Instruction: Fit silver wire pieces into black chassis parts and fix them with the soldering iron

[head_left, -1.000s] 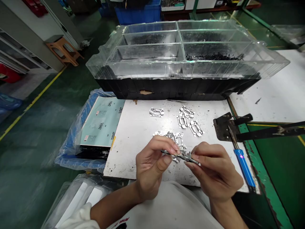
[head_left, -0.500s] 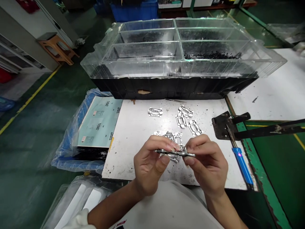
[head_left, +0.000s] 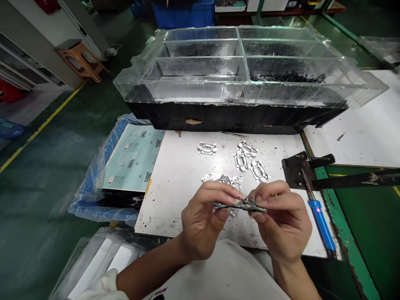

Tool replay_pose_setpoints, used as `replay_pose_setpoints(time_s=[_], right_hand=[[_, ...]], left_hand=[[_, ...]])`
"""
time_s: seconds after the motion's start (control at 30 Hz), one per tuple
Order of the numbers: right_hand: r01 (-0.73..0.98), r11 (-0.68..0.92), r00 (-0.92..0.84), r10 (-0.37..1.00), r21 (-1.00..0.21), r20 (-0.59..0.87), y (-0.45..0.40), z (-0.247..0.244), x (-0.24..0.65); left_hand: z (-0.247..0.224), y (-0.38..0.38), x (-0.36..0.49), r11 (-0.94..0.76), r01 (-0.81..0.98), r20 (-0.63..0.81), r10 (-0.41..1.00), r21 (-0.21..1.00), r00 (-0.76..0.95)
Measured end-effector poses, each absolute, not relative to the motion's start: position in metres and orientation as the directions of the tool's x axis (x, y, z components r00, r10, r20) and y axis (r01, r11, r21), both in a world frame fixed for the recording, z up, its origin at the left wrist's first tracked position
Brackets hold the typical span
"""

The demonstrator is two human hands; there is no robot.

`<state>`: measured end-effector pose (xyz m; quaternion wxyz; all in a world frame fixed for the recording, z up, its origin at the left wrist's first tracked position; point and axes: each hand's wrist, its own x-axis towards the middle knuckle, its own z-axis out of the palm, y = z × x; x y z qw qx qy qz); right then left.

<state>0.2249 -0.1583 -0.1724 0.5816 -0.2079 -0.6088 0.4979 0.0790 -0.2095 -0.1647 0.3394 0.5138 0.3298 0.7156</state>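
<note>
One metal part [head_left: 244, 204] is pinched by the left hand [head_left: 201, 221] and right hand [head_left: 286, 221]. Similar parts [head_left: 206, 151] lie on the bench [head_left: 178, 175].

The green floor [head_left: 34, 208] is found marked with a yellow line [head_left: 43, 125], and a dark-topped orange stool [head_left: 80, 57] is noted beside a grey cabinet [head_left: 37, 46].

Your L grip [head_left: 201, 221] and R grip [head_left: 284, 221] cover both ends of the metal pc [head_left: 246, 204], and you're blocking part of the frame pile [head_left: 223, 179] behind. Black bits [head_left: 289, 77] up top: too small to ID. Blue bin [head_left: 184, 16] cut at top edge, bracket arm [head_left: 353, 181] off R edge, your R forearm [head_left: 295, 277] off btm.
</note>
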Motion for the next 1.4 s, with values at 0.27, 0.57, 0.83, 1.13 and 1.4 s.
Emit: replay_pose_setpoints(time_s=[0.27, 0.57, 0.83, 1.13, 1.4], right_hand=[[-0.288, 0.472, -0.227, 0.812, -0.833, 0.538, -0.152, -0.173, 0.22], [-0.192, 0.419, -0.202, 0.868, -0.887, 0.454, -0.152, -0.167, 0.214], [-0.327, 0.249, -0.208, 0.922, -0.912, 0.326, -0.156, -0.172, 0.21], [-0.265, 0.282, -0.238, 0.908, -0.922, 0.346, -0.169, -0.167, 0.208], [-0.204, 0.28, -0.117, 0.944, -0.938, 0.308, -0.198, -0.166, 0.198]], left_hand=[[-0.167, -0.206, 0.08, -0.519, -0.203, 0.457, 0.843, 0.83, -0.285], [-0.17, -0.2, 0.082, -0.477, -0.311, 0.367, 0.862, 0.822, -0.351], [-0.165, -0.203, 0.078, -0.421, -0.296, 0.321, 0.887, 0.857, -0.332], [-0.165, -0.216, 0.08, -0.357, -0.473, 0.188, 0.911, 0.805, -0.367], [-0.164, -0.23, 0.075, -0.271, -0.564, 0.087, 0.94, 0.78, -0.33]])
